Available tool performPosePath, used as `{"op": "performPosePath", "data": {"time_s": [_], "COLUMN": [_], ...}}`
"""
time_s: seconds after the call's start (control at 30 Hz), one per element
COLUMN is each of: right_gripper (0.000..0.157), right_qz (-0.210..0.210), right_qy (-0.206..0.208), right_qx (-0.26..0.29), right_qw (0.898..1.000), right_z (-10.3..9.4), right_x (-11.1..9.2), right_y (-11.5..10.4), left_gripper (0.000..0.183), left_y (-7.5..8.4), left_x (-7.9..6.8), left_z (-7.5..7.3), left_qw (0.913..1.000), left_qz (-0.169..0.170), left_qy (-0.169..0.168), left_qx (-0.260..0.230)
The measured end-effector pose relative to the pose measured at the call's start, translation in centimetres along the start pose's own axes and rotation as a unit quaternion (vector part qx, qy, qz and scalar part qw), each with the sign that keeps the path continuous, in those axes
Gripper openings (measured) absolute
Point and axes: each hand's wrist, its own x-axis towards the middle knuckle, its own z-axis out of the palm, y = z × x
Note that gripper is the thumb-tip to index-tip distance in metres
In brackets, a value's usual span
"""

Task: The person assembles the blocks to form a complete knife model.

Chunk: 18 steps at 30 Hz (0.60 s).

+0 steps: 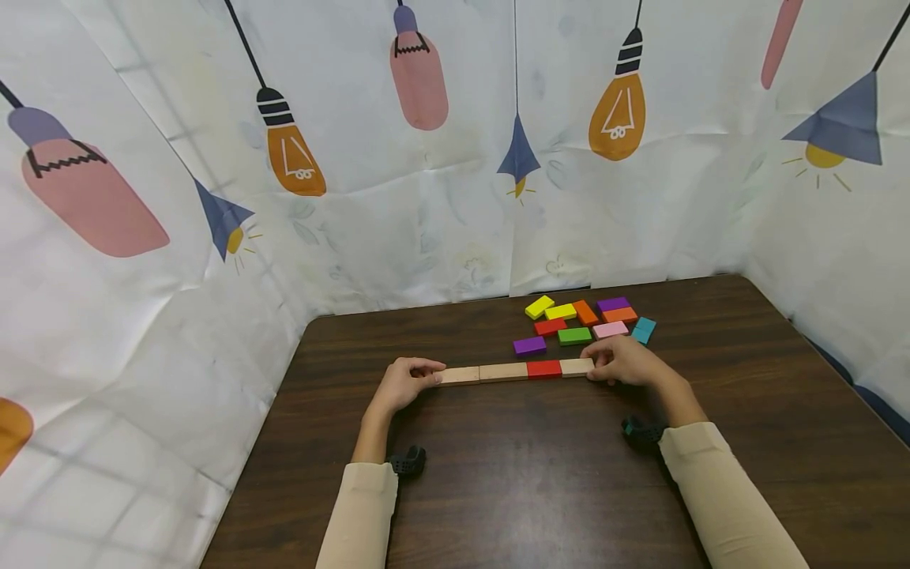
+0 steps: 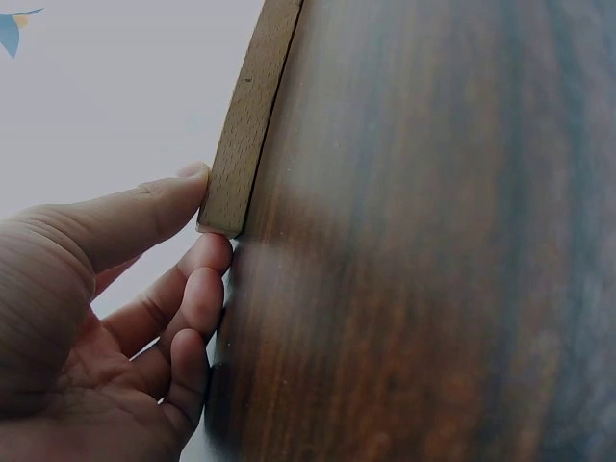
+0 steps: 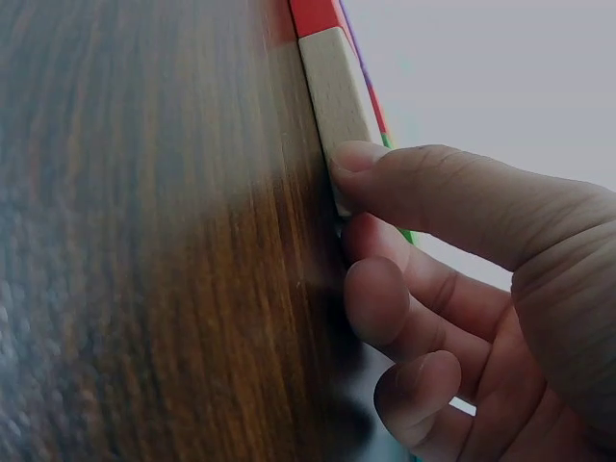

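Note:
A straight row of blocks lies on the dark wooden table (image 1: 498,474). From left to right it has a plain wooden block (image 1: 460,376), a second plain wooden block (image 1: 503,371), a red block (image 1: 543,369) and a shorter plain block (image 1: 574,367). My left hand (image 1: 405,385) pinches the row's left end; in the left wrist view the thumb (image 2: 159,207) touches that block's corner and a fingertip meets its end. At the other end my right hand (image 1: 631,365) pinches the shorter plain block, its thumb (image 3: 423,188) on the near face.
Behind the row, towards the right, lie several coloured blocks, among them purple (image 1: 529,346), green (image 1: 574,337), pink (image 1: 610,330) and blue (image 1: 643,330) ones. A white curtain (image 1: 455,237) printed with lamps hangs along the table's back and sides.

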Motion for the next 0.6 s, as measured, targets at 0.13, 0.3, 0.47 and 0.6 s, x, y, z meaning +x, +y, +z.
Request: {"op": "performPosePath", "data": {"time_s": [0.13,0.3,0.47,0.6], "right_gripper": [0.025,0.027,0.028,0.027], "right_qz": [-0.001,0.001,0.011,0.009], "right_qy": [0.002,0.005,0.007,0.007], "right_qx": [0.001,0.0,-0.002,-0.005], "right_qw": [1.0,1.0,1.0,1.0], "right_z": [0.09,0.13,0.06,0.09], "right_x": [0.07,0.15,0.02,0.05], "right_y": [-0.04,0.01,-0.08,-0.13], "left_gripper": [0.017,0.017,0.018,0.017], "left_y": [-0.01,0.01,0.03,0.01], "left_x": [0.01,0.01,0.04,0.05], "left_z": [0.0,-0.01,0.0,0.0], "left_qw": [1.0,1.0,1.0,1.0], "left_qz": [-0.001,-0.004,-0.005,-0.003], "left_qy": [0.001,0.0,0.0,0.001], "left_qx": [-0.002,-0.004,-0.002,0.001]}}
